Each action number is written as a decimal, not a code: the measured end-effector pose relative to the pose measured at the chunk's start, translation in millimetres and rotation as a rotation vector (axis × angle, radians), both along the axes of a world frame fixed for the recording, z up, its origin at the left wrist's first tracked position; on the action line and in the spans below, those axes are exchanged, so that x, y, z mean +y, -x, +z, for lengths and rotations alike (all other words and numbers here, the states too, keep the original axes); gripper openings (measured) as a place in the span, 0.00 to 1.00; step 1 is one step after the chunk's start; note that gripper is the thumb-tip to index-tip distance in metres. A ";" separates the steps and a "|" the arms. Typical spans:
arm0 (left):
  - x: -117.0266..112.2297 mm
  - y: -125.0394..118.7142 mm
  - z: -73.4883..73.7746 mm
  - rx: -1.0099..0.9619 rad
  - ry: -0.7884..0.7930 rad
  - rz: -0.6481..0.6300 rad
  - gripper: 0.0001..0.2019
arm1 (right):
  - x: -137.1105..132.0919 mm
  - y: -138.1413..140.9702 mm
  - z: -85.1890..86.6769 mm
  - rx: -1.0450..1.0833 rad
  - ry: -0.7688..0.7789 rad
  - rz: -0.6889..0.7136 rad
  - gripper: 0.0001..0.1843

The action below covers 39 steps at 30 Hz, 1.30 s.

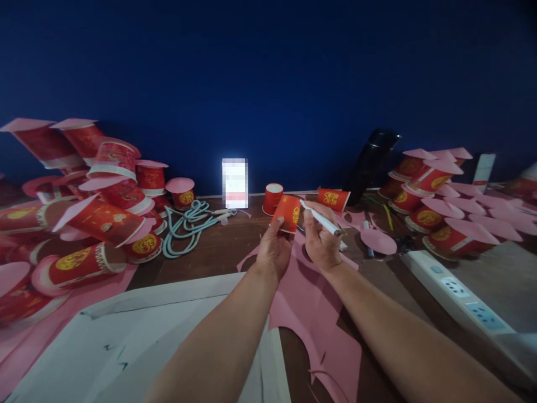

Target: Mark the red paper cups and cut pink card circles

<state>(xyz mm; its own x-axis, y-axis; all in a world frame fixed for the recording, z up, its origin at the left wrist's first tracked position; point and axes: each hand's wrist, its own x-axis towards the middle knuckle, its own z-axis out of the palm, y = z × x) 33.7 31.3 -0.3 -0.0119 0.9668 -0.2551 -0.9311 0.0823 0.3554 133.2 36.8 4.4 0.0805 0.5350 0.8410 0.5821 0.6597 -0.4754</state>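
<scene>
My left hand (277, 249) is closed on a red paper cup (287, 212) with gold characters, which it holds tilted above the table. In my right hand (319, 240) is a white marker (323, 218), its tip end close to the cup's right side; whether it touches I cannot tell. Just behind stands another red paper cup (273, 197), upright with its white inside showing. To the right, a further red cup (334, 199) with gold characters lies on its side. Below my hands spreads cut pink paper (306, 291) with curved edges.
Piled red cups with pink paper discs (115, 159) fill the left side, and more cups (436, 179) stack at right. A coiled pale cable (184, 229), a lit phone (235, 183), a black bottle (369, 162), a power strip (461, 296) and white board (168, 341) surround me.
</scene>
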 end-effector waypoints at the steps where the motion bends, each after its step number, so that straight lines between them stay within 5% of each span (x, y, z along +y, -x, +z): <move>1: 0.3 -0.3 -1.0 0.012 -0.009 -0.003 0.08 | -0.9 0.4 1.6 -0.019 -0.016 -0.006 0.12; 19: -6.3 -7.4 -3.9 0.395 -0.244 0.080 0.10 | -5.9 1.8 13.2 -0.095 -0.048 0.002 0.10; 39: -5.2 -6.8 -6.6 0.458 -0.264 0.075 0.12 | -6.7 3.6 10.0 -0.123 -0.041 -0.028 0.10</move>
